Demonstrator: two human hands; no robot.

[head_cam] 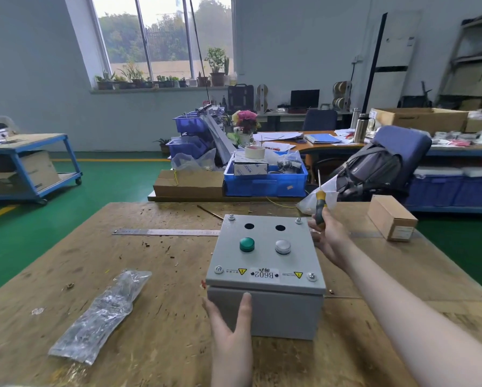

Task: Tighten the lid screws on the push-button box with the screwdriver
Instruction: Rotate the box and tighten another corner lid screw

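Note:
A grey push-button box (265, 311) stands on the wooden workbench (156, 275) in front of me. Its lid (265, 261) carries a green button (247, 244), a silver button (283, 246), two empty holes and a screw at each corner, such as the near right screw (312, 276). My left hand (231, 325) lies flat against the box's near side wall, fingers apart. My right hand (329, 236) is beside the box's far right corner and grips a yellow-and-black screwdriver (320, 203), its shaft pointing up, away from the lid.
A clear plastic bag of parts (100, 317) lies left of the box. A steel ruler (165, 232) lies behind it. A small cardboard box (392, 217) stands at the bench's right edge. Blue bins (265, 185) and cartons sit beyond the far edge.

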